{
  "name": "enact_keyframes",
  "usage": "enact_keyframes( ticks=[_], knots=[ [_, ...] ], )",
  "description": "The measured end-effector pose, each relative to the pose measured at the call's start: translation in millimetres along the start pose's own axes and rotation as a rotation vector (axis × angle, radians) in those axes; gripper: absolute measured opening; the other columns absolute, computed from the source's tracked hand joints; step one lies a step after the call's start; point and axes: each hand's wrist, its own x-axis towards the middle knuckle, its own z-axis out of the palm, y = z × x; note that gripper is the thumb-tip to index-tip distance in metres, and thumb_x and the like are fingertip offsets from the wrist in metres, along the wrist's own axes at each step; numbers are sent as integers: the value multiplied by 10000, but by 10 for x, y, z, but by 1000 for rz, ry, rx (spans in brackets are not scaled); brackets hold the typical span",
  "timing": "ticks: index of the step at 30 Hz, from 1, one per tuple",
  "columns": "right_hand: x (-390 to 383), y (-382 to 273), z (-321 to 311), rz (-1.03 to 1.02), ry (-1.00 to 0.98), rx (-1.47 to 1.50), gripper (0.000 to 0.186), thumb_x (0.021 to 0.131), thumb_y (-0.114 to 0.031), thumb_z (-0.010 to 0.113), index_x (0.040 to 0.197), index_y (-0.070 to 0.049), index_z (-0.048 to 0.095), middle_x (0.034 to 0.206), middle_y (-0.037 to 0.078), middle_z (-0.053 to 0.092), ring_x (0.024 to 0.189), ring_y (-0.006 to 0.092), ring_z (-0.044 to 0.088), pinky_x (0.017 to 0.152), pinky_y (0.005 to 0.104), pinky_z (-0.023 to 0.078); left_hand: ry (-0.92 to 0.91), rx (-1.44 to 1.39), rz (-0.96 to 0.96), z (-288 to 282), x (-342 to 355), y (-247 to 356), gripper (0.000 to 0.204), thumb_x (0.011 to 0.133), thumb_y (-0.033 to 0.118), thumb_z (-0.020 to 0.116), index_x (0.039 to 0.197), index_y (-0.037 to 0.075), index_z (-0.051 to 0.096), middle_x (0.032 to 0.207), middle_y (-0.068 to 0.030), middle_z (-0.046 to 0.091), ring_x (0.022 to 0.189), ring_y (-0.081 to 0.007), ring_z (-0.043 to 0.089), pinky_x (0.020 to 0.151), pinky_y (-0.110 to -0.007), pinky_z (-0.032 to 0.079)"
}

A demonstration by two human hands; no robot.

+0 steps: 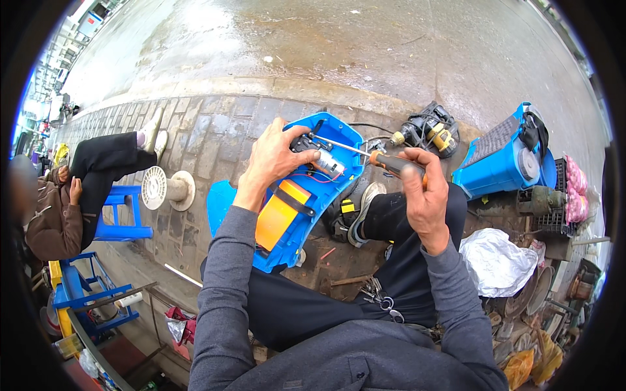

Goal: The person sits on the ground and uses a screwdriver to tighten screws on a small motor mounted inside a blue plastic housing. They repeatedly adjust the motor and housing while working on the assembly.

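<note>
An open blue plastic housing (334,127) is tilted across my lap. Inside it are a small silver motor with a black pump head (329,164), thin red and blue wires, and an orange-yellow battery pack (282,218) under a black strap. My left hand (277,156) grips the motor and pump head near the housing's far end. In my right hand (422,195) is a screwdriver (391,164) with an orange and black handle. Its shaft reaches left over the housing, the tip at the black parts by my left fingers. Whether the tip sits in a screw is too small to tell.
A power drill (438,130) lies beyond my knee. To the right stand a blue tank (499,153) and a white plastic bag (499,262). At left are an empty cable spool (171,189), a blue stool (120,215) and a seated person (62,215).
</note>
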Motion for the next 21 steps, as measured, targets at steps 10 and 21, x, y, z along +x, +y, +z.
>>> enact_keyframes(
  ticks=[10, 21],
  knots=[
    [46, -69, -38, 180, -45, 34, 350, 1004, -39, 725, 1329, 22, 609, 1331, 207, 636, 1222, 337, 664, 1068, 428, 537, -23, -24, -25, -22, 3, 33, 629, 820, 540, 907, 1342, 210, 786, 1194, -182, 634, 1222, -401, 653, 996, -528, 568],
    [98, -40, -49, -95, -24, -78, 383, 1006, -56, 708, 1365, 28, 601, 1376, 195, 620, 1263, 300, 652, 1073, 403, 529, 1, 4, 4, -33, 5, 45, 626, 833, 548, 901, 1363, 238, 781, 1142, -148, 632, 1145, -375, 675, 955, -497, 567]
  ],
)
